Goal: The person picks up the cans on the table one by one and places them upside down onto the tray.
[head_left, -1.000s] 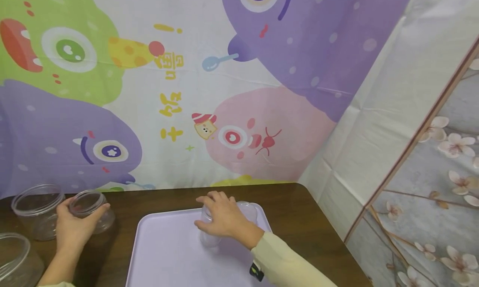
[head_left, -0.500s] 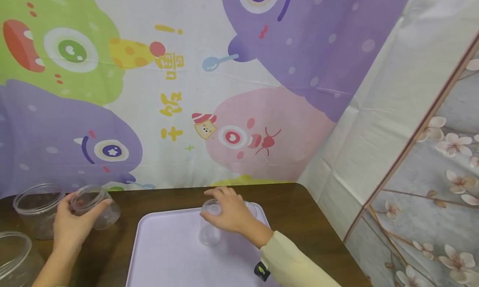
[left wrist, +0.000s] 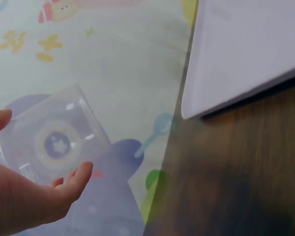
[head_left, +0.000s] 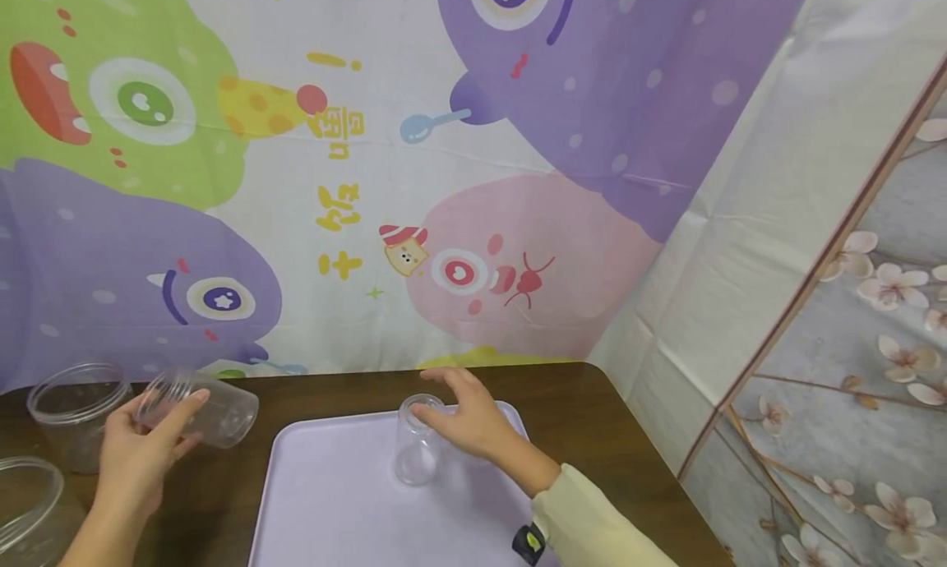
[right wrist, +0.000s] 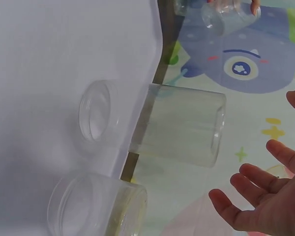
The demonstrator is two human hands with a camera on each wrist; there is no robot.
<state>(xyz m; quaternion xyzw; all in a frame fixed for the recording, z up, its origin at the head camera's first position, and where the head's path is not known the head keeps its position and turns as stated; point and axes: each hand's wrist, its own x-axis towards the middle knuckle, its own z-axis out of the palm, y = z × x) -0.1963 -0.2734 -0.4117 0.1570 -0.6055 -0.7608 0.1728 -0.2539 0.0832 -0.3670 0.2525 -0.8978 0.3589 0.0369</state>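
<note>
My left hand (head_left: pixel 140 444) grips a clear plastic jar (head_left: pixel 225 411) around its mouth end. The jar is tipped on its side, with its base pointing right; the left wrist view shows this jar (left wrist: pixel 54 137) between thumb and fingers. On the lilac tray (head_left: pixel 333 485) stands a tall clear jar (head_left: pixel 418 448). My right hand (head_left: pixel 473 415) is just right of it, fingers spread and apart from the jar (right wrist: pixel 182 125) in the right wrist view. A second, shorter clear jar (right wrist: pixel 96 206) stands on the tray too, mostly hidden behind my right hand in the head view.
Two larger clear jars stand at the left of the dark wooden table (head_left: pixel 214 493): one at the back (head_left: pixel 77 419), close to my left hand, and one in front (head_left: pixel 33 509), cut off by the view. A cartoon-printed cloth (head_left: pixel 355 320) hangs behind the table.
My left hand has tilted its jar from nearly upright onto its side, base swinging right. My right hand has released the tall jar on the tray and drawn back right.
</note>
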